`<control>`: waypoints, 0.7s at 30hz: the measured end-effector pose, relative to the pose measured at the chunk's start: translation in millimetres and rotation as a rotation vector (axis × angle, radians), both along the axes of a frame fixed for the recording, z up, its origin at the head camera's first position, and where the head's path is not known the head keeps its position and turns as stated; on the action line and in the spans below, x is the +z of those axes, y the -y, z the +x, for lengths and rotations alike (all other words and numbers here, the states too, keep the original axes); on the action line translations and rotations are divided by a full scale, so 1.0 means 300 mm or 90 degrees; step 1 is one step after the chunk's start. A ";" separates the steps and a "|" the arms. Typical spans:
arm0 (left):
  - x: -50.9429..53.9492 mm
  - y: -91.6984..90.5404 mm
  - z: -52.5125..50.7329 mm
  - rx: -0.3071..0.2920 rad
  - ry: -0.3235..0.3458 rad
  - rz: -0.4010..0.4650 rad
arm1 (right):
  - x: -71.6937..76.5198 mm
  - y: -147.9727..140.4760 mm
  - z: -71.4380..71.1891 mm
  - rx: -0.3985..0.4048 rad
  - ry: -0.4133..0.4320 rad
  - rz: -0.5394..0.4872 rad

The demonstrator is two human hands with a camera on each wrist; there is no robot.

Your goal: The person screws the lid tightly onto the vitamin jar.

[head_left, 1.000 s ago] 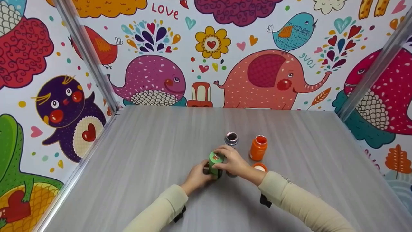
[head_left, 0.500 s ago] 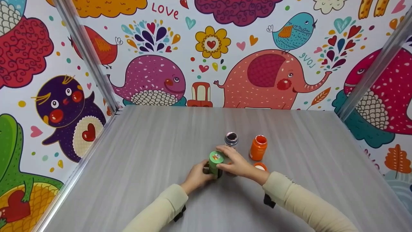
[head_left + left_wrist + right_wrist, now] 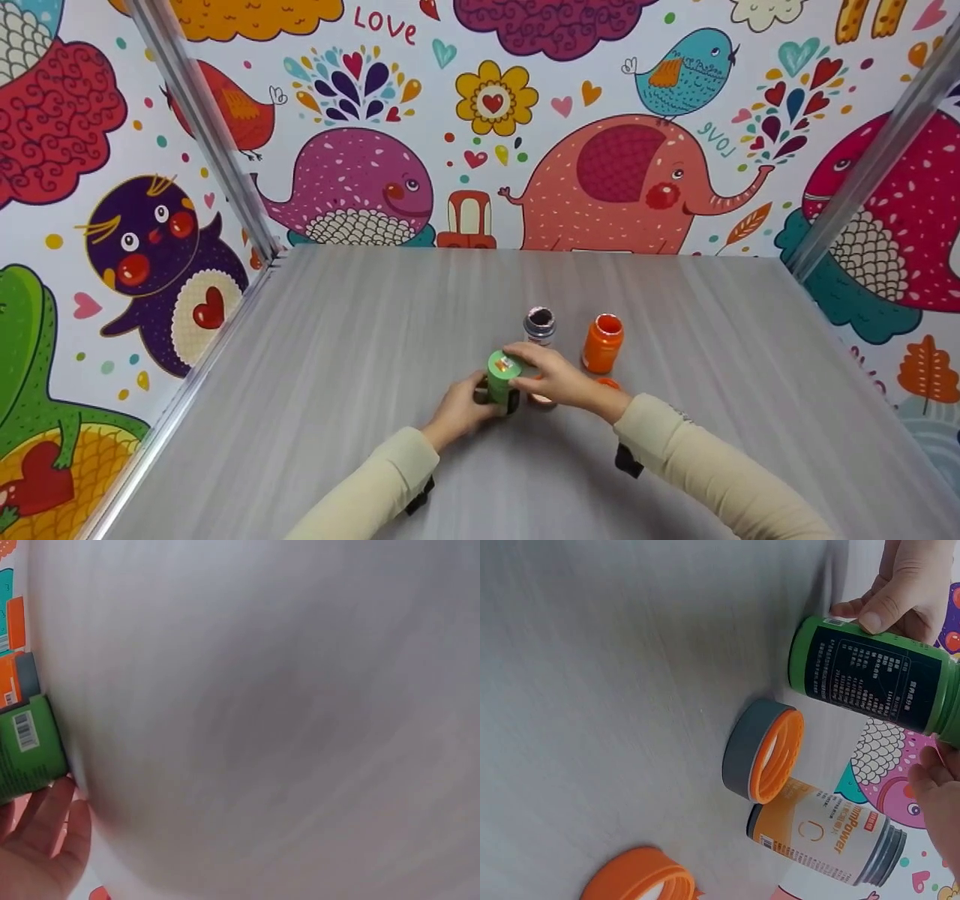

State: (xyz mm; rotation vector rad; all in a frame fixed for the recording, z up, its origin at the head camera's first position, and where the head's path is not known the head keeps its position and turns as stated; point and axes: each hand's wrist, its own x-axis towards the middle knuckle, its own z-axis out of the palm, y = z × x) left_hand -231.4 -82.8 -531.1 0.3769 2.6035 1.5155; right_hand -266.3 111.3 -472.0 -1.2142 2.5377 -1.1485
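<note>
A green bottle point(image 3: 501, 390) with a dark printed label point(image 3: 870, 679) stands upright on the table in the head view. My left hand point(image 3: 459, 411) holds its body from the left, thumb and fingers round the lower part. On top sits a green lid point(image 3: 504, 364) with a small picture on it. My right hand point(image 3: 564, 379) grips this lid from the right, fingers at the far side and thumb at the near side. In the right wrist view the lid is partly cut off by the frame edge, and only some right fingers point(image 3: 937, 780) show.
Behind the right hand stands an uncapped bottle with a grey neck point(image 3: 540, 328), its label white and orange. An uncapped orange bottle point(image 3: 602, 349) is to its right. A grey lid with orange inside point(image 3: 741, 750) and an orange lid point(image 3: 630, 876) lie on the table point(image 3: 360, 337).
My right hand has shifted slightly to the right and turned about the lid. The picture on the lid has rotated a little. The left hand and the bottle have stayed in place.
</note>
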 end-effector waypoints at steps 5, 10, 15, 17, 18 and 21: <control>0.000 -0.002 -0.001 0.001 -0.002 0.000 | 0.014 -0.003 -0.007 0.007 -0.018 0.020; 0.001 -0.002 -0.005 -0.005 0.005 0.005 | 0.018 -0.001 -0.014 0.018 -0.064 0.030; 0.000 -0.001 -0.006 -0.009 0.005 0.007 | 0.019 0.004 -0.016 0.013 -0.068 0.036; -0.001 0.000 -0.006 -0.009 0.004 0.006 | 0.018 0.007 -0.016 0.008 -0.060 0.036; -0.001 0.000 -0.005 -0.009 0.004 0.005 | 0.017 0.008 -0.016 0.005 -0.055 0.036; -0.001 0.000 -0.004 -0.007 0.004 0.003 | 0.015 0.013 -0.015 -0.007 -0.032 0.029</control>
